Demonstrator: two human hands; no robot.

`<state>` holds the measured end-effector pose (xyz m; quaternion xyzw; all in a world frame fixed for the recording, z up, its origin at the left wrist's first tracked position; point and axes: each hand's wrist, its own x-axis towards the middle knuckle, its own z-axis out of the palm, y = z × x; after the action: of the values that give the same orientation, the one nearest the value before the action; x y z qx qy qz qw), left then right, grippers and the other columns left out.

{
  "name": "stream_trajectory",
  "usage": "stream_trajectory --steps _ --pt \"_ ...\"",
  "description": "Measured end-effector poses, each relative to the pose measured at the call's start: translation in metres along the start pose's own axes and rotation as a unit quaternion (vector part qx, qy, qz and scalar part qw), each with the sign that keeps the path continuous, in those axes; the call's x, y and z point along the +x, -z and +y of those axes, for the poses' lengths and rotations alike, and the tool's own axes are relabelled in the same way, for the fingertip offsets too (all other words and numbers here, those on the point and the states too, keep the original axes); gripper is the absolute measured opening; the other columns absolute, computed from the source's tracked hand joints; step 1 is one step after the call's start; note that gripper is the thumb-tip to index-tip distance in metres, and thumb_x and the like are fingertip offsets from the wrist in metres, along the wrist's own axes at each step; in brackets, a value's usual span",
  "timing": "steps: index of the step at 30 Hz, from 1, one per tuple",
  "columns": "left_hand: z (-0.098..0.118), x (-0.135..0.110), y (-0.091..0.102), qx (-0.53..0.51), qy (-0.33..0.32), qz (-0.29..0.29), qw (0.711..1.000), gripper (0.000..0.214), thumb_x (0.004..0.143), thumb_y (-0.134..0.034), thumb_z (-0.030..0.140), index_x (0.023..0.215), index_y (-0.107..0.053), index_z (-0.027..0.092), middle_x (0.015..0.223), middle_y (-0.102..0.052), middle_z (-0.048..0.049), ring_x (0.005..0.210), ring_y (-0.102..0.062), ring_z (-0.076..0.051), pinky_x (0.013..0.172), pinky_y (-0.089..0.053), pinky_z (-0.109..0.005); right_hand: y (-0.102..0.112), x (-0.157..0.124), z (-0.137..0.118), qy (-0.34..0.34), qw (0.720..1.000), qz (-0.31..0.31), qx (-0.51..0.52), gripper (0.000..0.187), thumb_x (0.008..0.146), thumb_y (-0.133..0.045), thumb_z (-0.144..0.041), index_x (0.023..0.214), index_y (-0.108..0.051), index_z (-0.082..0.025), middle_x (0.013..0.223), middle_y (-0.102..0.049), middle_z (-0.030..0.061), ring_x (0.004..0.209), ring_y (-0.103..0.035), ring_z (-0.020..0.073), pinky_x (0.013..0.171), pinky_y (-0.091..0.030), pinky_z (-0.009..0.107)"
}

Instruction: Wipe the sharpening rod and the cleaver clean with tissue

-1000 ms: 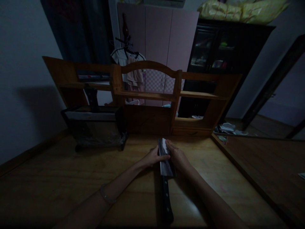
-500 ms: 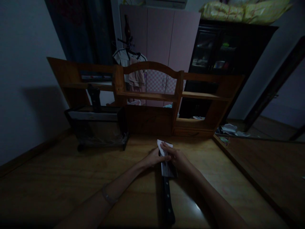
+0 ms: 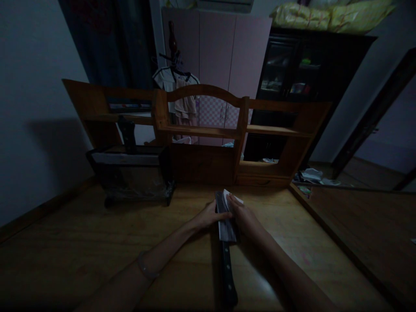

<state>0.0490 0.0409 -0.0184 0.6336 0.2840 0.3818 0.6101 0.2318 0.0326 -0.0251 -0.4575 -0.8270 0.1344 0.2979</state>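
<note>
**Position.** The knife [image 3: 226, 227] lies flat on the tabletop [image 3: 97, 242]. Its broad blade points away from the person and its dark handle points toward them. It lies in front of the wooden shelf unit [image 3: 201, 130], well apart from the dark rack [image 3: 130, 173] at the left.

**Grip.**
- The left hand [image 3: 208, 215] is closed over the left edge of the blade, with fingers curled onto the steel to pin it down.
- The right hand [image 3: 245, 216] is closed on a white tissue [image 3: 235, 199] and presses it against the far right part of the blade.
- No hand holds the handle.

**Hazards (judged from this posture).**
1. Both hands bear directly on the blade. The dim light does not show which edge is the sharp one. If it is the edge under the left fingers, a sideways slip would probably draw skin along it.
2. The tissue is thin. Pressure toward an edge could cut through it and reach the right fingertips.
3. Nothing restrains the handle. Uneven pressure on the blade may pivot the knife on the smooth tabletop and shift it under either hand.
4. The room is poorly lit, so contact with the edge is hard to judge by eye.
</note>
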Motion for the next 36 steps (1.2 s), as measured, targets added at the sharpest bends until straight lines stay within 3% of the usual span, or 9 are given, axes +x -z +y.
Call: stream_trajectory --steps 6,11,17,22,27,32,36 --pt "0.001 0.002 0.000 0.016 -0.023 -0.002 1.000 0.075 0.066 -0.077 0.036 0.129 -0.042 0.014 0.128 -0.054 -0.0145 0.119 -0.050 -0.028 0.100 -0.038 -0.040 -0.012 0.010 -0.002 0.056 0.998 0.005 0.021 0.061 0.087 -0.044 -0.014 0.144 -0.025 -0.028 0.151 -0.024 0.0037 0.138 -0.023 0.0208 0.112 -0.024 0.044" --pt "-0.005 0.004 0.001 0.044 -0.028 0.005 0.999 0.070 0.065 -0.077 0.035 0.124 -0.047 0.013 0.127 -0.054 -0.0148 0.118 -0.050 -0.029 0.099 -0.039 -0.040 -0.006 0.013 -0.020 0.107 0.993 -0.027 0.047 0.059 0.090 -0.042 -0.016 0.144 -0.024 -0.030 0.151 -0.023 0.0021 0.140 -0.018 0.0181 0.113 -0.020 0.044" --pt "-0.005 0.004 0.002 0.070 -0.017 0.012 0.997 0.060 0.066 -0.076 0.036 0.115 -0.053 0.012 0.114 -0.061 -0.0131 0.104 -0.057 -0.026 0.086 -0.046 -0.036 0.007 0.012 -0.033 0.097 0.992 -0.033 0.074 0.065 0.082 -0.047 -0.006 0.140 -0.033 -0.032 0.147 -0.031 -0.0005 0.136 -0.029 0.0194 0.111 -0.027 0.043" --pt "-0.002 0.005 0.004 0.050 -0.030 -0.026 0.998 0.052 0.065 -0.077 0.038 0.105 -0.059 0.010 0.098 -0.065 -0.0097 0.087 -0.061 -0.021 0.075 -0.047 -0.030 0.009 0.006 -0.031 0.086 0.992 -0.036 0.082 0.064 0.078 -0.047 -0.004 0.138 -0.039 -0.028 0.143 -0.038 -0.0003 0.132 -0.036 0.0189 0.109 -0.031 0.039" --pt "-0.001 0.007 0.006 0.073 -0.024 -0.022 0.997 0.051 0.069 -0.067 0.055 0.092 -0.065 0.010 0.087 -0.066 -0.0078 0.079 -0.059 -0.019 0.070 -0.045 -0.026 0.018 -0.004 -0.031 0.056 0.996 -0.047 0.052 0.060 0.078 -0.047 -0.007 0.134 -0.046 -0.028 0.135 -0.050 0.0006 0.119 -0.053 0.0217 0.100 -0.042 0.037" --pt "-0.004 0.007 0.003 0.019 0.019 0.029 0.999 0.061 0.071 -0.061 0.062 0.104 -0.062 0.011 0.094 -0.066 -0.0087 0.081 -0.060 -0.019 0.069 -0.045 -0.025 0.027 -0.008 -0.028 0.013 0.999 -0.051 -0.002 0.054 0.077 -0.045 -0.005 0.124 -0.057 -0.028 0.123 -0.062 0.0037 0.103 -0.063 0.0225 0.085 -0.049 0.029" --pt "-0.006 0.006 -0.001 -0.027 0.024 0.040 0.999 0.061 0.073 -0.060 0.060 0.112 -0.060 0.013 0.101 -0.066 -0.0099 0.090 -0.060 -0.021 0.077 -0.046 -0.026 0.019 -0.009 -0.019 -0.037 0.998 -0.033 -0.048 0.046 0.083 -0.041 -0.008 0.125 -0.056 -0.022 0.114 -0.066 0.0087 0.099 -0.066 0.0222 0.086 -0.049 0.029"
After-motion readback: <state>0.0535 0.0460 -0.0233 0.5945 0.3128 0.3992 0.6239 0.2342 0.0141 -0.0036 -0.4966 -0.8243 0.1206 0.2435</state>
